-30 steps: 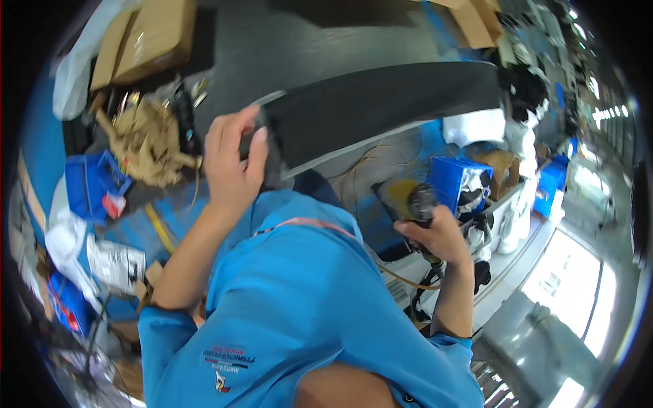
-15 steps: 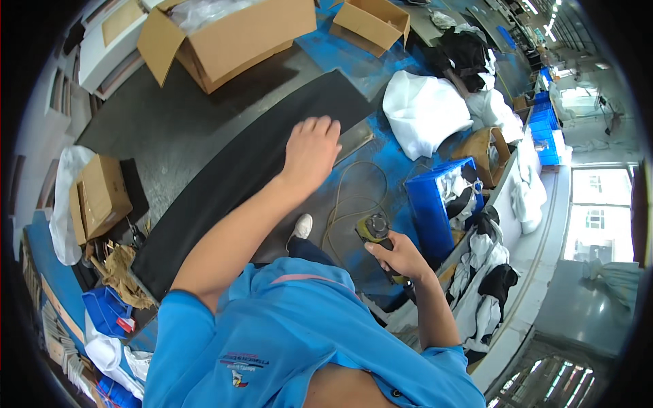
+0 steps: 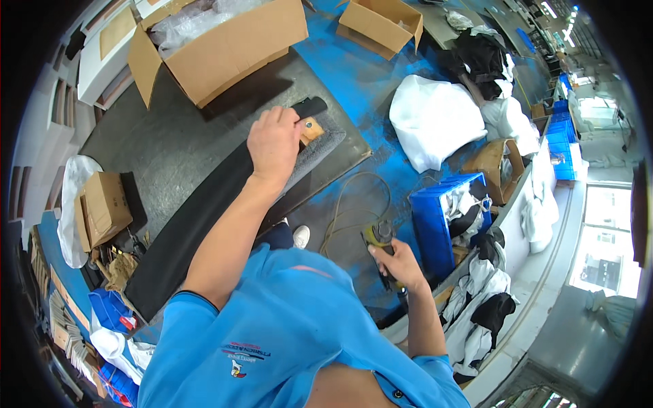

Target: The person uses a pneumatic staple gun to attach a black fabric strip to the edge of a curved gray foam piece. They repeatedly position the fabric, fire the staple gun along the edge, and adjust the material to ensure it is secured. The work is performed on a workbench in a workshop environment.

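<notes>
A long black covered panel lies across the dark work table. My left hand is closed around its far end. Beside my fingers, a light wooden block with a round hole shows, next to a grey felt-like surface. My fingers partly hide how the black covering is gripped. Off to the right, over the floor, my right hand is wrapped around a yellow-green and black hand-held power tool. Its exact kind and its working end are unclear.
A large open carton with clear plastic stands on the table; a smaller carton sits at left. On the blue floor are a yellowish hose, a white bag and a blue crate of fabric.
My left hand has moved slightly left and closed on the panel's end. The panel has turned up, exposing the wooden block and grey surface. My right hand still holds the tool.
</notes>
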Demonstrator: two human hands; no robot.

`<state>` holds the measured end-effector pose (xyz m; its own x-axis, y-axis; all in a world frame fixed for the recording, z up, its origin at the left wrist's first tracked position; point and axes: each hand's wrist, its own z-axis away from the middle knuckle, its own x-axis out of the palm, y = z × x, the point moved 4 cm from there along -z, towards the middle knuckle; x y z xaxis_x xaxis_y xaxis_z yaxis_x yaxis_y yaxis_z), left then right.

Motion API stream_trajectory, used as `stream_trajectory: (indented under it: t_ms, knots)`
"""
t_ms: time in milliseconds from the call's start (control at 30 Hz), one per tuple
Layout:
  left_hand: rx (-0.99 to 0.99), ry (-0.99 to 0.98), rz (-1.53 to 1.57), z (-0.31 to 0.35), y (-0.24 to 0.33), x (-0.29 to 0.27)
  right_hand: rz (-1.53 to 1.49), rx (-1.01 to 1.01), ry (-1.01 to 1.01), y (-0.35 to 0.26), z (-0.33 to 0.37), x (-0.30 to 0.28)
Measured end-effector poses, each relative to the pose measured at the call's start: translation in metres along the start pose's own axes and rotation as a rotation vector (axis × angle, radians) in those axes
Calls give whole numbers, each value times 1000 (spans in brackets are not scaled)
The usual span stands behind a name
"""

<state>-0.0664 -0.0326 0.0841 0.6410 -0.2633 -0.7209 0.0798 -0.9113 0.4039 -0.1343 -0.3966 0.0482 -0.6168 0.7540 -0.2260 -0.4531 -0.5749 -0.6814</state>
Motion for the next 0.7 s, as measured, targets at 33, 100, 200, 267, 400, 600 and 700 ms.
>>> stream_trajectory:
  t_ms: [33, 100, 200, 267, 400, 600, 700]
  knots:
    - [58, -67, -75, 6, 2, 8, -37, -13, -1, -8, -9, -1]
    - [176, -203, -216, 22, 18, 33, -110, -39, 3, -29, -30, -7]
    - [92, -216, -130, 33, 25, 41, -185, -68, -27, -65, -53, -25]
    - [63, -218, -37, 33, 22, 40, -202, -159, -51, -89, -68, -36]
    - [103, -158, -3, 34, 22, 45, -63, -307, -61, -143, -113, -46]
    - [96, -190, -103, 42, 38, 40, 203, -471, -66, -213, -200, -14]
    - [90, -180, -81, 32, 36, 34, 183, -441, -112, -204, -220, 1]
